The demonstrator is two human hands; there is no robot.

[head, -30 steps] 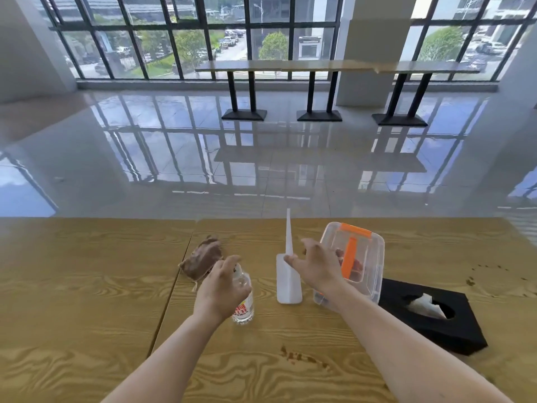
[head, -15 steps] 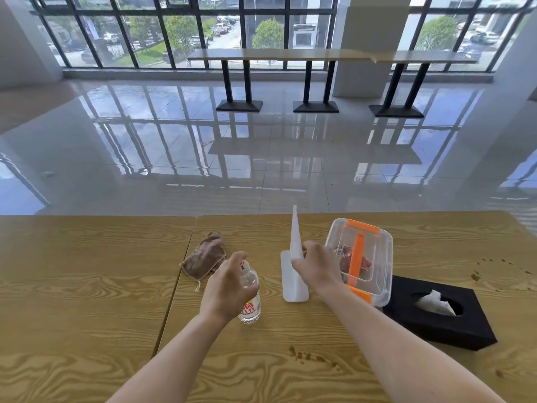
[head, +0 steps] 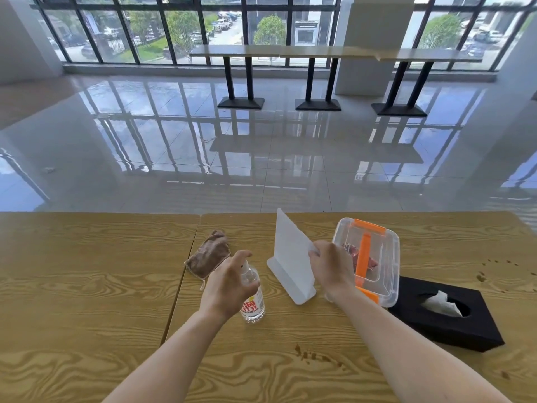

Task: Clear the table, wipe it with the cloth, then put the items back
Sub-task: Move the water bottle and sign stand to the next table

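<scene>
Task judged at start, clearing stage: nothing removed yet. Water bottle [head: 252, 298] is gripped by left hand [head: 229, 282], centre-near on table [head: 87, 286]. White sign stand [head: 290, 269] is pinched by right hand [head: 331, 267], tilted. Cloth [head: 208, 257] lies untouched, far-left of bottle. Container [head: 374, 257] and tissue box [head: 444, 315] sit right. Wiping and putting back are left.

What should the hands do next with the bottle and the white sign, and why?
Probably lift both off the table. The left hand is wrapped around the bottle and the right hand pinches the sign, yet both seem to stand on the table. The cloth lies unused, and brown spots need wiping, so clearing comes first.
</scene>
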